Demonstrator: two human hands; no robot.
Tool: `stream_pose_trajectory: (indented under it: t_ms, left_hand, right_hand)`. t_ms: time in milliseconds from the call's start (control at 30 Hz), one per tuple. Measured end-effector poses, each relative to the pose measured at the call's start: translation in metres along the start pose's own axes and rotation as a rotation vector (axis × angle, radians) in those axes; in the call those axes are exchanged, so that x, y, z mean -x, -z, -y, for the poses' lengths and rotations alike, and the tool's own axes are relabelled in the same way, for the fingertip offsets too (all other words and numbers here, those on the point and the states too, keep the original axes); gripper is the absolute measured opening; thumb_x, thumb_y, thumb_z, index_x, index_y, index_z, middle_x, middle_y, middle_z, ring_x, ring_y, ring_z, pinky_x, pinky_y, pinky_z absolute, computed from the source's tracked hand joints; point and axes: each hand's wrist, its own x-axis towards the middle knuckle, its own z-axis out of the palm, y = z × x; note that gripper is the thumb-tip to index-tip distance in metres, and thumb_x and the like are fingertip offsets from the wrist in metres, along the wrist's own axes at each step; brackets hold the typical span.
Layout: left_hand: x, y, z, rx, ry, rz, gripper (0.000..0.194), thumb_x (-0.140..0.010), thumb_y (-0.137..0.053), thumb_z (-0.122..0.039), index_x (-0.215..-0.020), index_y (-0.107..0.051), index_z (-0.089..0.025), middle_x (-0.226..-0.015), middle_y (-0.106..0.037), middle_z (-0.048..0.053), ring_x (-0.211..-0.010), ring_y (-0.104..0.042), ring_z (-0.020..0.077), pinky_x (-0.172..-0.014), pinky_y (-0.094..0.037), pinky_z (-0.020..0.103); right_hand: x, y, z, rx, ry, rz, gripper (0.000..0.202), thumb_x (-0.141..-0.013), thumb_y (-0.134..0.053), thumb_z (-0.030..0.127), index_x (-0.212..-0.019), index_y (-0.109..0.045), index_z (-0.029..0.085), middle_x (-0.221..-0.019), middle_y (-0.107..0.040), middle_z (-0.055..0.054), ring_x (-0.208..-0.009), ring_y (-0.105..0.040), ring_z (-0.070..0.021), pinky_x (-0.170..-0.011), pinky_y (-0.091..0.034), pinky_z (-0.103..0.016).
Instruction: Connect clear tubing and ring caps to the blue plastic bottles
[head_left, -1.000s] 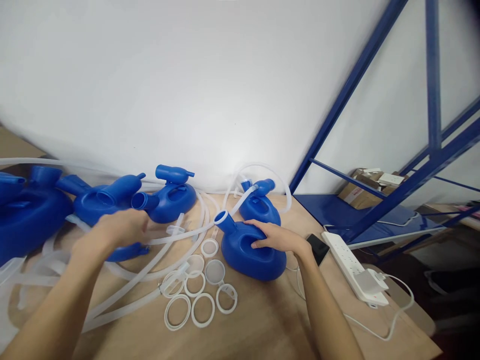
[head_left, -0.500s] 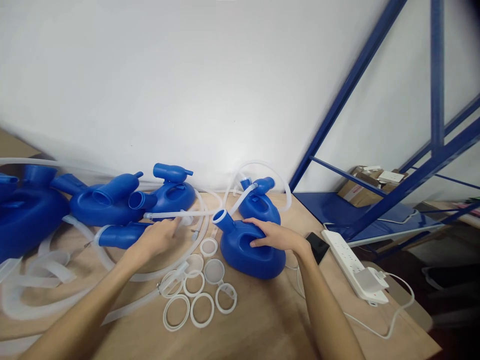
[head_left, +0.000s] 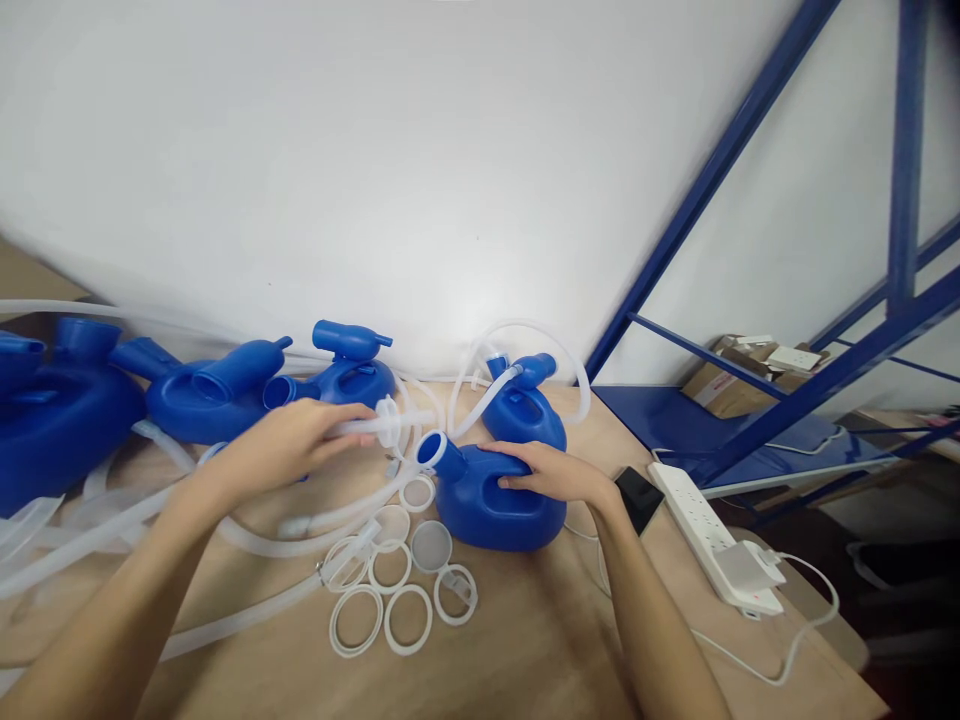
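Observation:
My left hand (head_left: pixel 296 440) pinches a translucent plastic tube piece (head_left: pixel 349 427) that carries a round clear flange (head_left: pixel 388 422). This flange is held just left of and above the mouth of a blue urinal bottle (head_left: pixel 495 525), apart from it. My right hand (head_left: pixel 551 470) grips that bottle at its handle, thumb in the handle recess. The bottle stands upright on the table, its white-rimmed neck (head_left: pixel 433 450) tilted toward the left. In front of it lie several white rings (head_left: pixel 409 620) and a round mesh-like disc (head_left: pixel 431 547).
More blue bottles (head_left: pixel 217 405) stand along the wall at left, among looped translucent hoses (head_left: pixel 247 620). Another bottle (head_left: pixel 525 415) with a hose is behind mine. To the right lie a black phone (head_left: pixel 639 498), a white power strip (head_left: pixel 712 540) and a blue metal rack (head_left: pixel 675 415).
My left hand has lifted the flanged tube piece and brought it right, toward the bottle's mouth. My right hand stays on the bottle, which has shifted slightly left in view.

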Motion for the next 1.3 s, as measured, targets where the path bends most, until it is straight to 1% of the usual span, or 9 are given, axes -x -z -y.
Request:
stream_pose_trajectory:
  t_ms: [167, 400, 467, 567, 667, 833, 967, 1133, 1300]
  left_hand:
    - [0.004, 0.001, 0.003, -0.026, -0.01, 0.111, 0.053, -0.103, -0.039, -0.06, -0.129, -0.072, -0.027, -0.1, -0.081, 0.005, -0.086, -0.072, 0.0272, -0.079, -0.047, 0.033]
    - [-0.018, -0.034, -0.033, -0.13, -0.107, 0.166, 0.048, -0.109, -0.031, -0.048, -0.114, -0.071, -0.023, -0.101, -0.078, 0.009, -0.093, -0.074, 0.0298, -0.08, -0.052, 0.037]
    - [-0.02, -0.042, -0.038, -0.115, -0.119, 0.115, 0.046, -0.109, -0.032, -0.046, -0.128, -0.065, -0.021, -0.118, -0.076, 0.011, -0.103, -0.074, 0.0305, -0.084, -0.054, 0.039]
    - [-0.017, -0.053, -0.04, -0.139, -0.155, 0.048, 0.055, -0.108, -0.033, -0.041, -0.159, -0.038, -0.023, -0.155, -0.057, 0.014, -0.125, -0.067, 0.0313, -0.095, -0.055, 0.041]
    - [-0.015, -0.067, -0.04, -0.22, -0.262, 0.044, 0.073, -0.105, -0.04, -0.052, -0.167, -0.021, -0.019, -0.168, -0.038, 0.018, -0.14, -0.056, 0.0346, -0.106, -0.051, 0.044]
    - [-0.032, -0.094, -0.033, -0.384, -0.294, -0.016, 0.104, -0.094, -0.044, -0.08, -0.165, -0.023, -0.008, -0.153, -0.051, 0.03, -0.13, -0.063, 0.0404, -0.099, -0.055, 0.045]
    - [-0.051, -0.101, -0.028, -0.418, -0.291, 0.025, 0.106, -0.088, -0.041, -0.087, -0.158, -0.039, -0.008, -0.136, -0.062, 0.029, -0.107, -0.073, 0.039, -0.084, -0.059, 0.043]
    - [-0.058, -0.107, -0.03, -0.393, -0.309, 0.03, 0.099, -0.091, -0.032, -0.087, -0.146, -0.05, -0.006, -0.132, -0.064, 0.028, -0.104, -0.074, 0.0389, -0.083, -0.06, 0.045]
    - [-0.056, -0.116, -0.039, -0.339, -0.189, -0.013, 0.088, -0.094, -0.037, -0.084, -0.139, -0.052, -0.01, -0.118, -0.07, 0.023, -0.093, -0.075, 0.0372, -0.076, -0.059, 0.043]
  right_hand:
    - [-0.001, 0.001, -0.001, -0.033, 0.012, -0.021, 0.064, -0.091, -0.071, 0.04, -0.153, -0.056, 0.03, -0.15, -0.064, -0.001, -0.134, -0.062, -0.0295, -0.121, -0.042, -0.041]
    - [-0.009, -0.004, 0.0, -0.12, 0.043, -0.048, 0.062, -0.088, -0.076, 0.039, -0.148, -0.062, 0.03, -0.147, -0.066, 0.0, -0.134, -0.063, -0.03, -0.12, -0.045, -0.041]
    - [-0.011, -0.006, -0.001, -0.142, 0.04, -0.066, 0.062, -0.087, -0.077, 0.039, -0.147, -0.063, 0.029, -0.146, -0.067, 0.0, -0.134, -0.063, -0.03, -0.12, -0.045, -0.042]
    - [-0.013, -0.006, -0.005, -0.161, 0.034, -0.087, 0.063, -0.085, -0.079, 0.039, -0.145, -0.064, 0.027, -0.144, -0.069, -0.002, -0.133, -0.065, -0.0297, -0.12, -0.046, -0.042]
    - [-0.014, -0.007, -0.008, -0.189, 0.068, -0.094, 0.062, -0.086, -0.079, 0.039, -0.145, -0.065, 0.027, -0.144, -0.069, -0.003, -0.134, -0.064, -0.0296, -0.119, -0.046, -0.041]
    - [-0.017, -0.012, -0.01, -0.184, 0.081, -0.139, 0.058, -0.086, -0.078, 0.037, -0.141, -0.068, 0.022, -0.143, -0.069, -0.005, -0.134, -0.065, -0.0301, -0.119, -0.047, -0.041]
    - [-0.018, -0.014, -0.011, -0.173, 0.075, -0.152, 0.057, -0.085, -0.078, 0.037, -0.139, -0.069, 0.022, -0.142, -0.069, -0.006, -0.132, -0.066, -0.0314, -0.116, -0.05, -0.043]
    - [-0.018, -0.016, -0.011, -0.133, 0.101, -0.187, 0.054, -0.086, -0.074, 0.034, -0.139, -0.07, 0.022, -0.137, -0.072, -0.007, -0.126, -0.07, -0.032, -0.112, -0.052, -0.045]
    - [-0.017, -0.02, -0.011, -0.086, 0.081, -0.224, 0.052, -0.086, -0.071, 0.029, -0.137, -0.071, 0.025, -0.13, -0.076, -0.006, -0.119, -0.074, -0.0313, -0.109, -0.053, -0.043]
